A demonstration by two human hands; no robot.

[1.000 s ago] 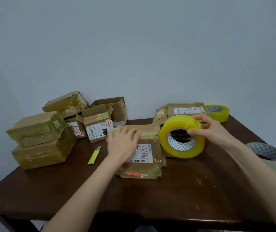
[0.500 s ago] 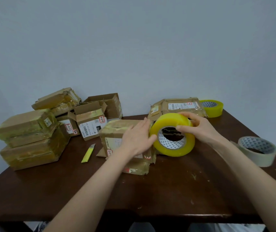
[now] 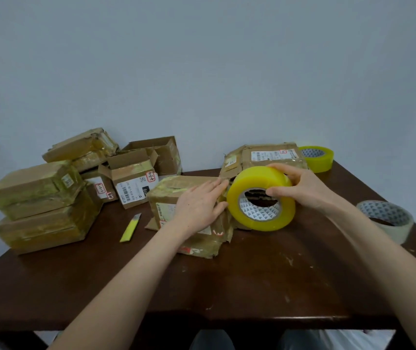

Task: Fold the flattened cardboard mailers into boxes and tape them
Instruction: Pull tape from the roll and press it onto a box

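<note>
A worn cardboard box (image 3: pixel 176 195) with old tape and labels stands at the middle of the dark wooden table (image 3: pixel 252 281). My left hand (image 3: pixel 199 205) lies flat on its top and right side, fingers straight, fingertips at the box's right edge. My right hand (image 3: pixel 300 189) grips a big yellow tape roll (image 3: pixel 261 198), thumb at the core and fingers over the top. The roll stands on edge against the box's right side.
Taped boxes (image 3: pixel 37 205) are stacked at the left, with open small boxes (image 3: pixel 136 178) behind. A yellow utility knife (image 3: pixel 130 227) lies left of the box. Flattened mailers (image 3: pixel 272 156) and a second yellow roll (image 3: pixel 315 157) sit at the back right; a pale roll (image 3: pixel 385 221) lies at the right edge.
My left hand slid from the box's top centre to its right edge. The box turned, and the tape roll came in close against its right side.
</note>
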